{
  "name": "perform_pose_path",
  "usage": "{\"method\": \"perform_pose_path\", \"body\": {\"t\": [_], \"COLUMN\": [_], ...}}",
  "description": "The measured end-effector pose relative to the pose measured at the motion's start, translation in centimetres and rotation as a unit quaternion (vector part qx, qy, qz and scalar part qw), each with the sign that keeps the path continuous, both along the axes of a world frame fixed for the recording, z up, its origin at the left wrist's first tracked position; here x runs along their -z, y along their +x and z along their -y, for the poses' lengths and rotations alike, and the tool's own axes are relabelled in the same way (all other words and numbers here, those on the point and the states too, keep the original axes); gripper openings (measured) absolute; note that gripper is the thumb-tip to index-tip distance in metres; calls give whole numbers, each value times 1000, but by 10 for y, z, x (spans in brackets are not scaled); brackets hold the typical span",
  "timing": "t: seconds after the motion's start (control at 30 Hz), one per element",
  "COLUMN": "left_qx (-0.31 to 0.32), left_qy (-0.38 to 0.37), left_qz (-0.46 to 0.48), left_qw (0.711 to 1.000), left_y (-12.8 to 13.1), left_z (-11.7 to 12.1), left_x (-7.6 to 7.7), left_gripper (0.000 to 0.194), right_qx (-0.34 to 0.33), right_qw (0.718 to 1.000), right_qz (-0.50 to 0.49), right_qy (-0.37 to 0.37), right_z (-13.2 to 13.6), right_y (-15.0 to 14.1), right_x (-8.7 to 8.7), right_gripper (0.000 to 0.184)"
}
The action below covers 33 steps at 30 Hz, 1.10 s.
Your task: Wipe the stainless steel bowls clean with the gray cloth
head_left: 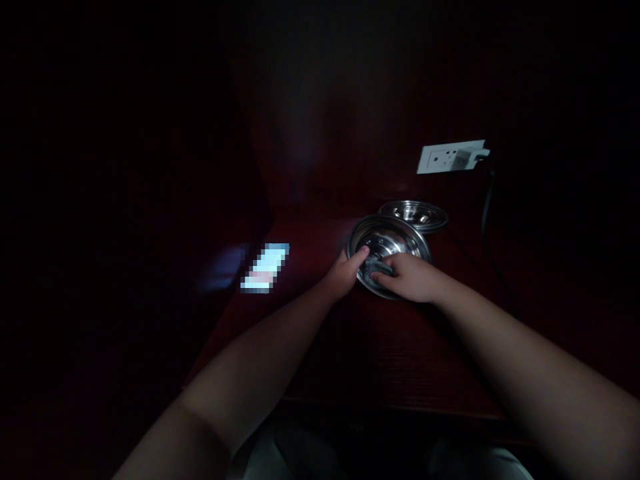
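Observation:
A shiny metal bowl (400, 239) is tilted over the table, its inside facing me. My left hand (345, 272) is closed on the bowl's left rim, thumb inside and the other fingers hidden behind. Inside the bowl, my right hand (413, 277) is closed on a dark grey, textured, cloth-like piece (369, 268) that lies against the metal. Dim light blurs the piece's edges. Just behind the held bowl stand other metal bowls (435, 219), seemingly stacked.
The dark red wooden table (400, 360) meets a wall behind. A lit phone-like screen (265, 268), pixelated, lies at the left. On the wall is a white socket panel (435, 159) with a plug in it, and a dark cord (487, 203) hangs down at the right.

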<state>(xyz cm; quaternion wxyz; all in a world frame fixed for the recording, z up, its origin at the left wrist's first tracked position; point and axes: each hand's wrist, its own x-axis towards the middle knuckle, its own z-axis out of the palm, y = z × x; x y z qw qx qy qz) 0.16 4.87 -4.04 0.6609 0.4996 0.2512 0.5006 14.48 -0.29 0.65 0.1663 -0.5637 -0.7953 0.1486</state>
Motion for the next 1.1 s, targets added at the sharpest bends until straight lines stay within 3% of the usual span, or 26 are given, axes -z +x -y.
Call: {"method": "perform_pose_path", "body": {"t": [0.4, 0.63, 1.1], "left_qx": [-21, -25, -28], "left_qy": [-17, -10, -12], "left_qz": [-10, -13, -23], "left_qw": [1000, 1000, 999], "left_y": [2, 1, 0], "left_z": [-3, -7, -4], "left_x": [0, 4, 4], "left_gripper": [39, 40, 46], "right_qx": [-72, -65, -60], "right_qw": [996, 994, 997], "right_qz": [-39, -50, -50], "right_qy": [28, 65, 5], "right_z": [-1, -2, -2], "right_y": [-1, -5, -3], "right_x": [4, 6, 6], "right_gripper": [26, 23, 27]}}
